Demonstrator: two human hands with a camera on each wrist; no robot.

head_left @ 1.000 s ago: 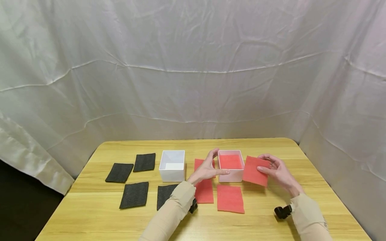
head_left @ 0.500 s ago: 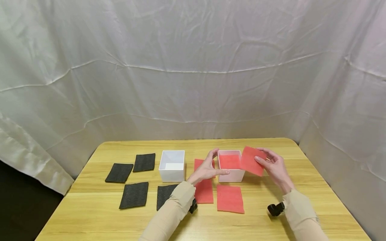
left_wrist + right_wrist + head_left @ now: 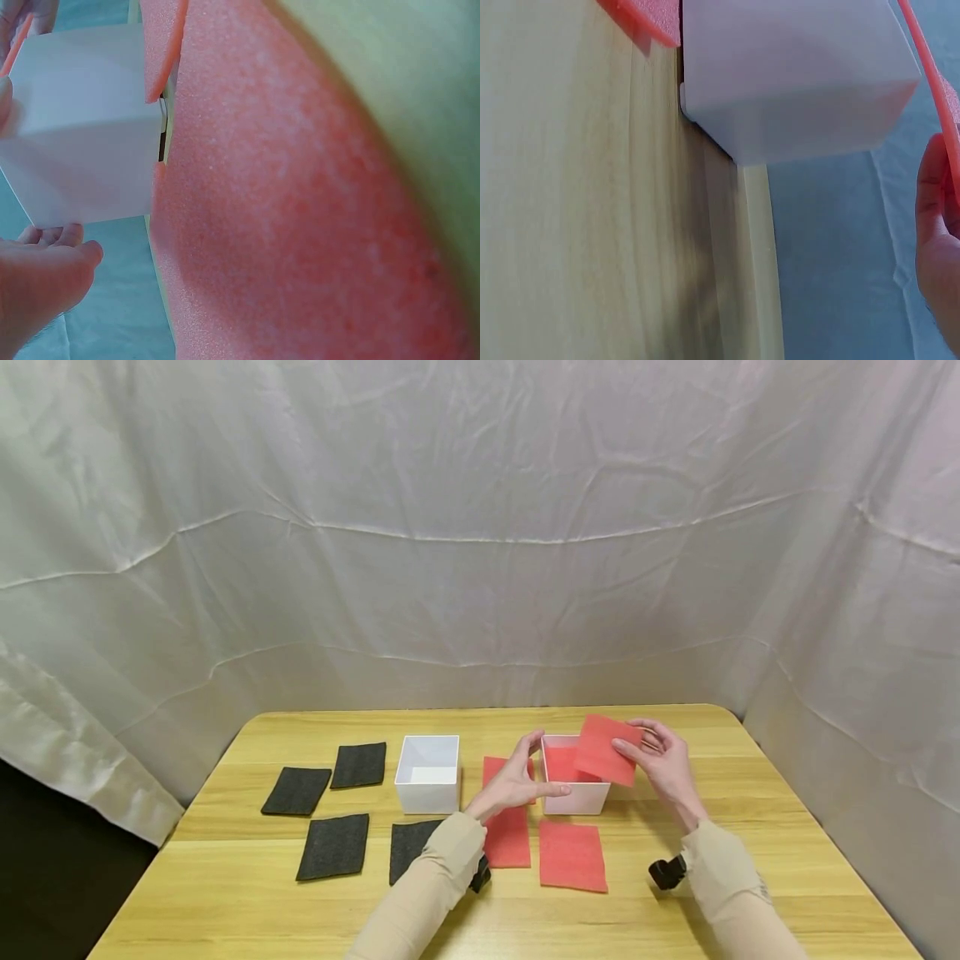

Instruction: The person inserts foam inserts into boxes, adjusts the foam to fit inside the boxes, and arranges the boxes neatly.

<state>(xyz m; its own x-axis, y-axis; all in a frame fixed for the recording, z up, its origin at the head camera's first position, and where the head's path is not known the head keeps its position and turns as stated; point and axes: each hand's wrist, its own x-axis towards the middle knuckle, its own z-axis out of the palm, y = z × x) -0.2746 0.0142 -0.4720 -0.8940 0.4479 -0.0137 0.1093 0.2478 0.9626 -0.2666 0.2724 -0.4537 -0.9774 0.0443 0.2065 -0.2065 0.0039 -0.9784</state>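
Our left hand grips a box, our right hand pinches one red square; red material lies inside, three red pieces remain outside.

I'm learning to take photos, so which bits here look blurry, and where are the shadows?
In the left wrist view, the big red sheet looks blurry, maybe from being so close; in the right wrist view, a soft shadow darkens the wooden table near the white box; in the head view, a faint shadow shows near the right hand.
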